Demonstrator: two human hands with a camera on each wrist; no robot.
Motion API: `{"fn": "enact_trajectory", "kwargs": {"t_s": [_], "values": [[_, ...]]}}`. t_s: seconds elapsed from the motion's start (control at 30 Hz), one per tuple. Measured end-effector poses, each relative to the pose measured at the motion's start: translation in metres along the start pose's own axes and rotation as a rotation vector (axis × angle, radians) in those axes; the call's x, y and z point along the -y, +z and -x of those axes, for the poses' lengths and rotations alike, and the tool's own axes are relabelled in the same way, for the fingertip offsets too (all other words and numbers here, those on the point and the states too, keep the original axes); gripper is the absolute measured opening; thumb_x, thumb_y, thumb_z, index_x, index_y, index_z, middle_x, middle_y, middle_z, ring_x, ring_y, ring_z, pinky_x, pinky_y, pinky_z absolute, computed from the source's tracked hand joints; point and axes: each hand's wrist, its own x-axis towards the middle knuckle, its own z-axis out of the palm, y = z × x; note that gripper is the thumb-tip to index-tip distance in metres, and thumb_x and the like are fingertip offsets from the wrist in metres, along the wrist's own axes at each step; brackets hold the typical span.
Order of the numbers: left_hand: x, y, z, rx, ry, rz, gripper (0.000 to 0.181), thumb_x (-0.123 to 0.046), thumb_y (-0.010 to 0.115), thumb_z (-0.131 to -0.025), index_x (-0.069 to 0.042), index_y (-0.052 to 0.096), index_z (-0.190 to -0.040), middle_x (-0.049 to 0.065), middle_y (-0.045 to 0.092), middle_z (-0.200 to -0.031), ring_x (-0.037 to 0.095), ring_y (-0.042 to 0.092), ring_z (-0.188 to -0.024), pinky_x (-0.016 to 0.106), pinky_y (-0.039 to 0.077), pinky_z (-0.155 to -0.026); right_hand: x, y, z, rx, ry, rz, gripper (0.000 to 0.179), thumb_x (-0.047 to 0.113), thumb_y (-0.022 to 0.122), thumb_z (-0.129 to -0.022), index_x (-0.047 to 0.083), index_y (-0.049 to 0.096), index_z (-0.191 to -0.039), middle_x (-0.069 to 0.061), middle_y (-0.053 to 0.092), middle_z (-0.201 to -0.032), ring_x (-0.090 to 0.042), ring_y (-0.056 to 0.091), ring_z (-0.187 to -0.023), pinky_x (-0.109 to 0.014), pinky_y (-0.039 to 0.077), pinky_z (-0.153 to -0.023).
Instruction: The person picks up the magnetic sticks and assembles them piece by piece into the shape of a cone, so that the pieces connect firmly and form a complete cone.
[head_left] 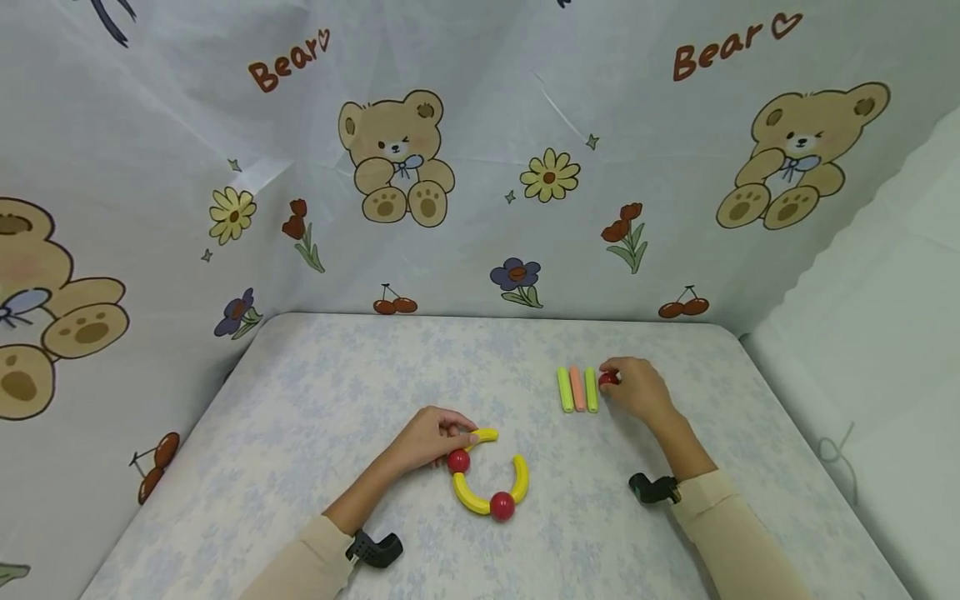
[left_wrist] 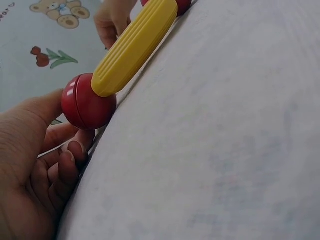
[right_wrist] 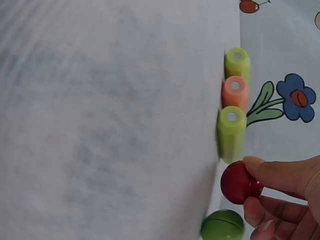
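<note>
My left hand [head_left: 435, 435] pinches an open ring of yellow curved rods [head_left: 468, 497] and red balls at its upper left. In the left wrist view the thumb lies against a red ball [left_wrist: 89, 101], with fingers below and behind it. A second red ball [head_left: 502, 506] joins two curved rods at the bottom, and the ring gaps at the right. My right hand [head_left: 639, 388] pinches a separate red ball [right_wrist: 241, 182] between thumb and fingers. Beside that hand stands a row of straight rods: green [head_left: 565, 390], orange [head_left: 577, 389] and green [head_left: 592, 390].
A green ball [right_wrist: 222, 226] lies close to the right hand, hidden in the head view. The pale patterned table [head_left: 360, 367] ends at a bear-printed cloth [head_left: 465, 250] at the back. A white surface [head_left: 885, 350] borders the right side.
</note>
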Motion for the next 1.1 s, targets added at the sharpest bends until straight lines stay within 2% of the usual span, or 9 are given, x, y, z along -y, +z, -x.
{"fn": "enact_trajectory", "kwargs": {"t_s": [0.1,0.2,0.43,0.63,0.73,0.93,1.1], "values": [[0.000,0.001,0.001,-0.007,-0.001,-0.007,0.021,-0.041,0.077,-0.090,-0.025,0.079,-0.104,-0.001,0.066,-0.073,0.011,0.049,-0.041,0.025,0.042,-0.037,0.005,-0.006,0.005,-0.033,-0.010,0.033,0.034,0.011,0.079,-0.089,-0.001,0.071,-0.121,-0.021,0.072,-0.107,-0.031,0.067,-0.089,-0.044,0.055,-0.068],[0.000,0.001,0.004,-0.006,-0.007,-0.018,0.021,-0.040,0.078,-0.090,-0.025,0.079,-0.104,-0.002,0.066,-0.072,0.010,0.048,-0.041,0.024,0.042,-0.037,0.012,-0.012,0.013,-0.055,-0.040,0.022,0.034,0.011,0.079,-0.088,-0.001,0.072,-0.120,-0.018,0.073,-0.102,-0.029,0.066,-0.084,-0.042,0.055,-0.065],[-0.001,0.001,0.005,-0.011,0.002,-0.026,0.019,-0.037,0.078,-0.090,-0.024,0.079,-0.105,-0.002,0.066,-0.072,0.009,0.047,-0.041,0.025,0.041,-0.037,0.036,-0.014,0.026,-0.045,-0.094,-0.094,0.032,0.013,0.081,-0.088,0.001,0.074,-0.117,-0.007,0.071,-0.091,-0.020,0.060,-0.076,-0.030,0.048,-0.058],[-0.003,0.001,0.003,-0.011,0.016,-0.027,0.017,-0.034,0.078,-0.091,-0.024,0.079,-0.105,-0.002,0.066,-0.072,0.009,0.047,-0.040,0.024,0.041,-0.037,0.059,-0.006,0.033,-0.017,-0.147,-0.150,0.033,0.012,0.083,-0.086,0.002,0.075,-0.116,-0.006,0.073,-0.099,-0.018,0.060,-0.080,-0.026,0.048,-0.059],[-0.004,0.000,0.003,-0.006,0.017,-0.024,0.017,-0.034,0.077,-0.092,-0.024,0.079,-0.106,-0.002,0.066,-0.072,0.009,0.047,-0.040,0.024,0.041,-0.037,0.070,0.000,0.036,0.007,-0.197,-0.174,0.033,0.014,0.084,-0.085,0.002,0.075,-0.115,-0.004,0.073,-0.096,-0.016,0.060,-0.079,-0.025,0.049,-0.060],[-0.003,0.000,0.003,0.001,0.022,-0.006,0.020,-0.032,0.076,-0.093,-0.020,0.078,-0.109,-0.002,0.066,-0.073,0.009,0.047,-0.040,0.024,0.041,-0.037,0.090,0.011,0.041,0.083,-0.256,-0.240,0.029,0.014,0.083,-0.085,0.003,0.076,-0.112,0.001,0.073,-0.093,-0.013,0.060,-0.077,-0.024,0.049,-0.060],[-0.002,0.000,0.002,0.003,0.019,-0.002,0.019,-0.031,0.076,-0.093,-0.020,0.078,-0.109,-0.002,0.066,-0.074,0.008,0.047,-0.040,0.023,0.041,-0.037,0.101,0.024,0.043,0.139,-0.315,-0.273,0.027,0.011,0.083,-0.085,0.002,0.076,-0.110,-0.002,0.074,-0.097,-0.014,0.061,-0.078,-0.023,0.050,-0.062]]}}
